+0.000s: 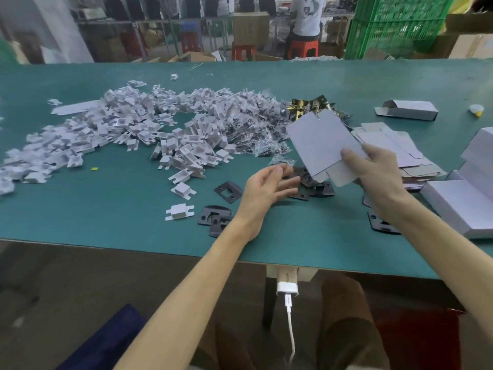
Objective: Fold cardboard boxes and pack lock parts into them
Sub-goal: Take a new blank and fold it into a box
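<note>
- Nearest the lens: white charger plug [287, 288] with its cable, hanging below the near edge of the green tabletop [106, 222], between the two forearms.
- Left grip [262, 192]: released, fingers spread and relaxed, poised over a cluster of black strike plates [317, 186]; contact with them impossible to confirm.
- Right grip [373, 172]: grasping a flat box blank [317, 145], thumb on the upper face, remaining fingers hidden beneath.
- Flat box blank: held tilted above the tabletop, end flaps at its lower edge, just beside the left fingertips.
- Single black plate [228, 190]: flat on the tabletop, just left of the left grip.
- Overlapping black plates [214, 218]: near the left wrist.
- Stack of flat blanks [400, 148]: on the tabletop under and behind the right grip.
- White boxes [458, 206]: at the right edge of the tabletop, beside the right forearm.
- Folded box [410, 109]: on its side, one end open, far right, well apart from both grips.
- Brass latch parts [301, 108]: behind the held blank, partly hidden by it.
- Heap of bagged screws [248, 124]: between the latch parts and a heap of white plastic pieces [128, 129] spread across the left half of the tabletop.
- Beyond the tabletop: green crate [394, 25], red stools [304, 48], stacked cartons; blurred.
</note>
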A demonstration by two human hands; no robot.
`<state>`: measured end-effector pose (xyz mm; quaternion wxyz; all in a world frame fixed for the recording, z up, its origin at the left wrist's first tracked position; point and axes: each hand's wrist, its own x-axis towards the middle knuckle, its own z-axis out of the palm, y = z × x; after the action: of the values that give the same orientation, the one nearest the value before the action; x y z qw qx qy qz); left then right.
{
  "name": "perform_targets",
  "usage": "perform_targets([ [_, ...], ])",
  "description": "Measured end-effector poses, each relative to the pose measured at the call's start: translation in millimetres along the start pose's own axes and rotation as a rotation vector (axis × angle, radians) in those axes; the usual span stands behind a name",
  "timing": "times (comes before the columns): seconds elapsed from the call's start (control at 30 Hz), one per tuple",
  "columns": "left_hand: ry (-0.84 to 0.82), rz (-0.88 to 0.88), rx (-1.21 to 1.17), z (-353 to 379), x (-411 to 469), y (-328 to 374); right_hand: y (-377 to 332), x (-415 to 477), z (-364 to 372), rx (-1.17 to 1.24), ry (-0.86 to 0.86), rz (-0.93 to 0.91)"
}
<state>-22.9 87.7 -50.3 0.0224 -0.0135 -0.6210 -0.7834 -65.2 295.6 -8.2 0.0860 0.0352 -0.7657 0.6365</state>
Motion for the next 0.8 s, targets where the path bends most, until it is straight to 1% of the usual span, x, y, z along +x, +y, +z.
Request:
perform_targets([
  [0.1, 0.016, -0.021, -0.071, -1.1, -0.5, 2.5, 4.9, -13.5, 15.5, 0.215, -0.116, 0.145],
  [0.23, 0.008, -0.057, -0.169, -3.1, -1.4, 8.5, 16.2, -26.9, 32.5, 0.36, -0.203, 0.221],
  [0.37, -0.014, -0.041, -0.316, -7.4, -1.7, 14.7, 22.0, -35.8, 41.0, 0.557, -0.327, 0.338],
  [0.47, -0.046, -0.068, -0.368, -8.8, -1.2, 17.2, 23.3, -38.1, 42.1, 0.602, -0.373, 0.377],
  [0.57, -0.118, -0.073, -0.402, -11.9, -0.5, 15.5, 22.1, -39.2, 41.4, 0.617, -0.382, 0.37],
  [0.63, -0.135, -0.068, -0.415, -12.8, -1.5, 15.4, 21.7, -40.2, 40.5, 0.628, -0.395, 0.353],
  [0.8, -0.052, -0.061, -0.515, -15.2, 1.6, 16.1, 21.8, -42.3, 43.3, 0.623, -0.437, 0.328],
])
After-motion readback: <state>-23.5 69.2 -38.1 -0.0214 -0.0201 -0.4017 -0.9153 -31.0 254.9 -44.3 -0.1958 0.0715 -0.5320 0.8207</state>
